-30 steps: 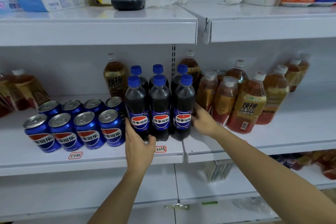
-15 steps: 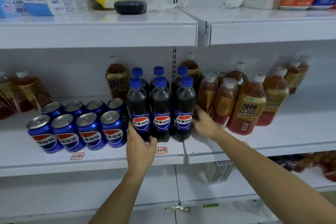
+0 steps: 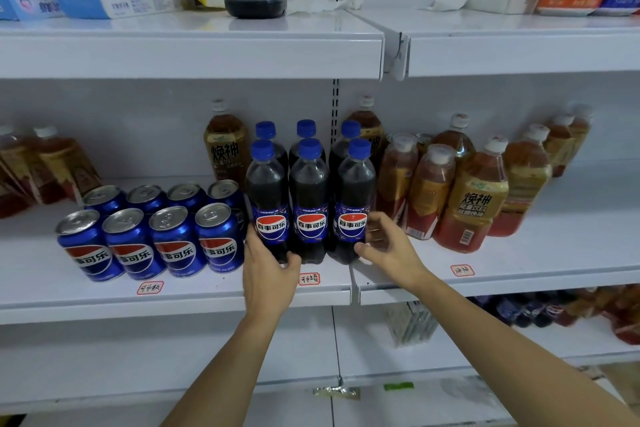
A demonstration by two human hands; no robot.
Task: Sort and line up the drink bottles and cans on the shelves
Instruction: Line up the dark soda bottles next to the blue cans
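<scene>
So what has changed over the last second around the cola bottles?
The right hand has come forward from behind the right front cola bottle to cup its lower side. The left hand still grips the left front cola bottle. Cans and tea bottles are unmoved.

White metal shelving (image 3: 194,55) in two bays, joined at a slotted upright (image 3: 335,104); white back panel (image 3: 104,121) behind. Lighting even and diffuse, soft reflections on shelf tops. Handwritten red-bordered price labels (image 3: 150,287) on middle shelf.
</scene>
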